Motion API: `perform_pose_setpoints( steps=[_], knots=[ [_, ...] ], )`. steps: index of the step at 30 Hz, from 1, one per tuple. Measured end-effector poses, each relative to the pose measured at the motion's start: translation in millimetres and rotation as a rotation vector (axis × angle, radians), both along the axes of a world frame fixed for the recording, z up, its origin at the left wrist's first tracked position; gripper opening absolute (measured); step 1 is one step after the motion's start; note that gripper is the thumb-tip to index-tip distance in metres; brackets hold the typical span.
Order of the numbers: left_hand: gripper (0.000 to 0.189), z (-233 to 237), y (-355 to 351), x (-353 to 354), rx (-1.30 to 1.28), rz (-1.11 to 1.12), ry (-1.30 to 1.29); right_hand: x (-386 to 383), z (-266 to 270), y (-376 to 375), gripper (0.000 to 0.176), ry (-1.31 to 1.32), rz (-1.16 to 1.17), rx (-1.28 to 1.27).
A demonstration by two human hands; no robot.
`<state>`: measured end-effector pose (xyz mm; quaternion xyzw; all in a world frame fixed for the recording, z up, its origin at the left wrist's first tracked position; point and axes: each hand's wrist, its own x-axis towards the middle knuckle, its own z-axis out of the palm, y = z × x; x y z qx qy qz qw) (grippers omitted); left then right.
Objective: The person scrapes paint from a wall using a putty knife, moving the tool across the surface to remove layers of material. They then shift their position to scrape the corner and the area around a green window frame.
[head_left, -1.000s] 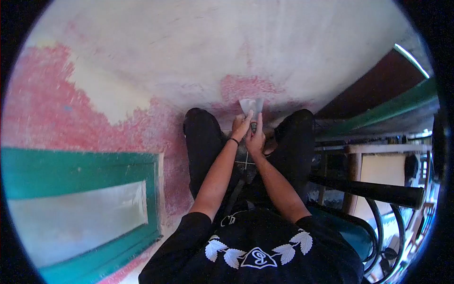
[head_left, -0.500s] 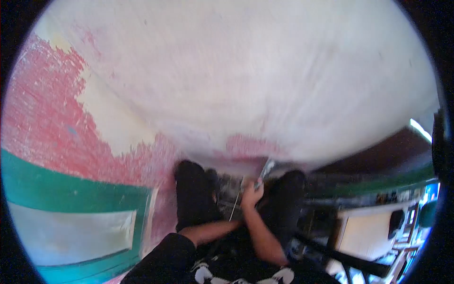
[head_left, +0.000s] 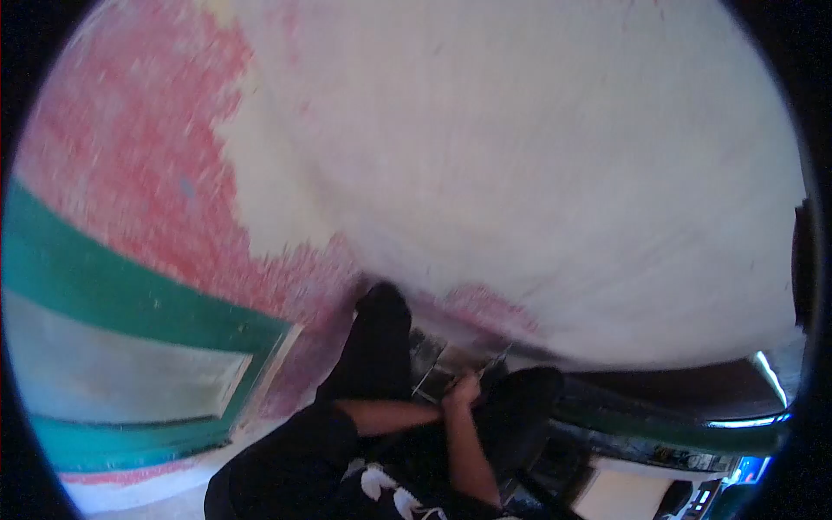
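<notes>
My right hand (head_left: pixel 464 392) is closed round a slim tool (head_left: pixel 494 362) between my knees. The tool's thin end points up towards the foot of the wall, but it is too blurred to name. Just left of that hand shows a thin, bent pale rod (head_left: pixel 421 383), like a wire frame. My left forearm (head_left: pixel 390 418) crosses my lap to the right, and my left hand is hidden behind my right wrist. In front rises a wall (head_left: pixel 537 191), mostly whitish, with rough pink patches (head_left: pixel 490 305) low down.
On the left the wall is bare red-pink (head_left: pixel 165 165) above a green frame (head_left: pixel 156 282) with a greyish panel. My dark-clothed legs (head_left: pixel 373 347) are bent close to the wall. A dark ledge (head_left: pixel 676 394) runs to the right, with a pale board (head_left: pixel 620 492) below it.
My view has turned, so the wall's left side and green frame sit further right and my right knee lower. The right hand keeps its hold on the tool, which now points more to the right.
</notes>
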<state>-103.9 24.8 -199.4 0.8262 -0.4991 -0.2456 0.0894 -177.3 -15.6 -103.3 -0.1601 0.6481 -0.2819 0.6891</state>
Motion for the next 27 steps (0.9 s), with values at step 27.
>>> perform_pose_setpoints(
  steps=[27],
  knots=[
    [0.026, 302, 191, 89, -0.776, 0.178, 0.118, 70, 255, 58, 0.063, -0.631, 1.121, -1.119]
  ],
)
